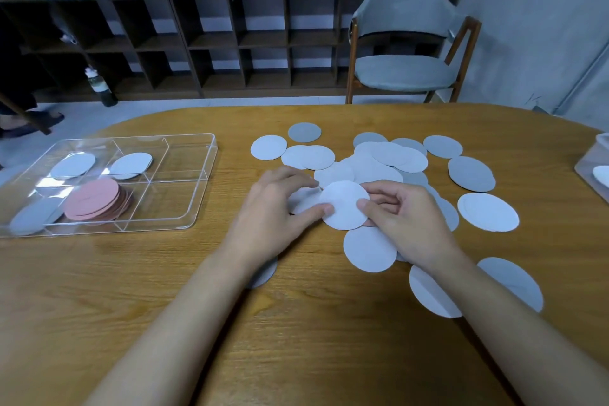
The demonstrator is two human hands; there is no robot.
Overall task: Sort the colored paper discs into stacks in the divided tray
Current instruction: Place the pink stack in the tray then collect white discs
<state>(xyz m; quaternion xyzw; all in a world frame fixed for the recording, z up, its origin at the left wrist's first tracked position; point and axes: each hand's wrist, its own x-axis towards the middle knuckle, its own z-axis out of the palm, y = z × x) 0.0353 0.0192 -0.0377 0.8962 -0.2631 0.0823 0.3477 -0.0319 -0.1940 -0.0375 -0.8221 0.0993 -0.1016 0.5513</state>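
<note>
A left hand (280, 204) and right hand (398, 211) pinch opposite edges of a white paper disc (342, 204) over the pile (379, 158) at the middle of the table (296, 323), well apart from the divided tray (207, 181) near its left edge; light and flimsy, the disc is likely best held by its rim.

White and grey paper discs (389, 158) lie scattered and overlapping right of centre; one white disc (344, 204) sits raised at centre. At left, the clear divided tray (206, 181) holds a pink stack (94, 199) and pale discs (131, 165).
</note>
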